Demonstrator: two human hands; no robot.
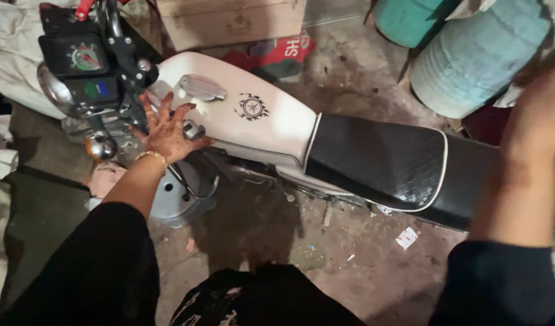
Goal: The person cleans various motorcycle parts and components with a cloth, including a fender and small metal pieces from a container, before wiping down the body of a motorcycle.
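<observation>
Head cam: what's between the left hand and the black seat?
The white fuel tank, with its chrome filler cap and a dark emblem, separates left hand from seat.

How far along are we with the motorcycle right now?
Done: nothing visibly finished; the fuel cap is shut on the white tank and the black seat is in place. In hand: the left hand lies spread, open, at the tank's front edge beside the handlebar clamp; the right hand is raised near the seat's rear, blurred, grip unclear. Left: cannot tell from this view.

Head cam, steep downward, close.
</observation>
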